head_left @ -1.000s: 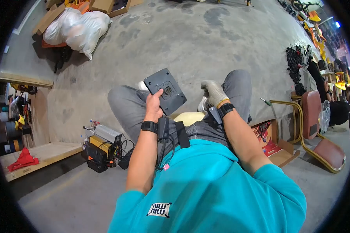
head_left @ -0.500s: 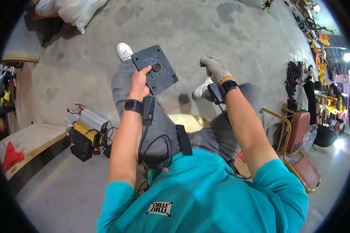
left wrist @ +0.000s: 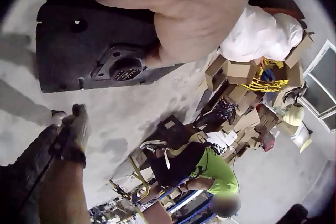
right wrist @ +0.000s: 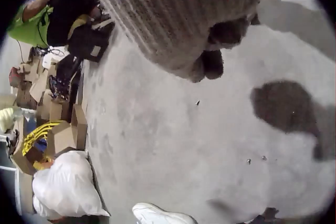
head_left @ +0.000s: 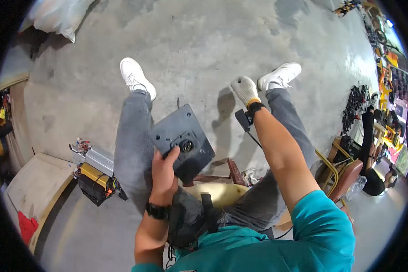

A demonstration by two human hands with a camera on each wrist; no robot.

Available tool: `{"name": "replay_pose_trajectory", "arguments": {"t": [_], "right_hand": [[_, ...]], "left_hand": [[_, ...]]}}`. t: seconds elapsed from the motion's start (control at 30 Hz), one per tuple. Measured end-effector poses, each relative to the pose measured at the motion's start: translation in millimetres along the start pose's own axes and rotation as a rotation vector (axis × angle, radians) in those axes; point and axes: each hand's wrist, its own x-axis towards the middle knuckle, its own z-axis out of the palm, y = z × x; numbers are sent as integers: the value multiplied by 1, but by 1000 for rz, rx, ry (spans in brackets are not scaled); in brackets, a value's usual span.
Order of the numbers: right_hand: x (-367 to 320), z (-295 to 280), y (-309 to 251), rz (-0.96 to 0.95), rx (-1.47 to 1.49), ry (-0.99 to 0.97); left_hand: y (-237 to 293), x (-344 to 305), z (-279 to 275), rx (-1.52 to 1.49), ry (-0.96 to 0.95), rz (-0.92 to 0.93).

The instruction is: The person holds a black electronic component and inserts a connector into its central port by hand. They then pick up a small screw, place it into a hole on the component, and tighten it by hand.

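My bare left hand (head_left: 164,174) grips a flat, black, squarish housing (head_left: 171,128) by its near edge, thumb across its face beside a round multi-pin connector (head_left: 187,145). In the left wrist view this housing (left wrist: 59,50) juts out tilted beyond the hand, and its underside is hidden. My right hand (head_left: 245,89), in a pale knit glove, is held apart from it over the floor near the right shoe (head_left: 281,75). Its fingers are curled in; the right wrist view shows the ribbed glove (right wrist: 178,19) with dark fingertips and nothing visible between them.
Small screws (right wrist: 249,161) lie on the concrete floor. At left stand a silver-and-gold electrical unit (head_left: 97,161) and a low bench (head_left: 41,177) with a red cloth (head_left: 27,226). A red-brown chair (head_left: 347,179) is on the right. Another person (left wrist: 215,169) sits near cardboard boxes (left wrist: 247,119).
The legs have spread outward. The left hand has first gone forward, then back toward the body with the housing. The gloved right hand has moved slightly forward, its fingers still curled.
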Motion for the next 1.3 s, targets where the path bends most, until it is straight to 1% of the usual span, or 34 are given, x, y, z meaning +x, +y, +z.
{"name": "replay_pose_trajectory", "arguments": {"t": [0.03,0.07,0.1,0.13,0.2,0.23,0.3,0.37,0.4,0.43,0.47,0.5,0.57,0.6,0.67,0.77,0.8,0.87,0.9,0.97,1.03,1.1,1.13,1.2,1.23,1.27,1.3], "right_hand": [[12,10,-2,20,14,12],[23,21,-5,31,14,-6],[36,32,-4,-5,-2,23],[47,40,-8,-41,-18,51],[62,53,-14,-12,-20,-4],[69,60,-17,10,-60,-14],[77,75,-20,39,-102,-33],[84,86,-18,56,-201,-53],[88,92,-17,67,-203,-50],[88,98,-15,77,-194,-14],[87,100,-12,88,-187,26],[87,99,-12,40,-207,-13],[85,96,-16,57,-238,-36],[85,96,-14,65,-260,-64],[83,96,-9,66,-237,-48],[77,90,-1,157,-234,-126],[74,89,5,155,-232,-121],[68,92,13,127,-284,-9],[68,94,14,123,-293,1],[66,102,18,97,-304,6],[63,98,15,78,-324,13],[68,90,13,73,-346,-48],[71,85,12,73,-345,-48],[71,79,18,109,-232,-111],[69,78,23,103,-161,-73],[68,78,27,103,-166,-76],[63,79,34,149,-32,-27]], "left_hand": [[4,-3,1,3,15,-19],[9,-6,1,-32,11,-86],[12,-7,3,-71,5,-148],[14,-9,4,-73,18,-159],[15,-12,6,-58,196,-280],[16,-12,7,-60,204,-288],[18,-14,6,43,186,-264],[18,-16,3,25,189,-290],[18,-15,3,7,186,-306],[17,-14,3,-20,179,-273],[16,-15,1,-11,169,-286],[15,-16,-1,23,190,-278],[14,-16,1,54,211,-269],[15,-16,3,9,212,-264],[17,-16,6,-34,209,-251],[20,-14,12,-86,202,-260],[20,-13,14,-61,209,-251],[19,-14,12,-25,218,-229],[14,-12,8,-51,208,-229],[11,-13,6,-72,202,-239],[11,-13,7,-77,216,-207],[12,-12,11,-78,205,-196],[13,-11,11,-77,194,-184],[11,-11,9,-65,207,-178],[10,-12,8,-59,213,-170],[9,-10,9,-63,215,-174],[11,-11,10,-83,194,-175]]}}
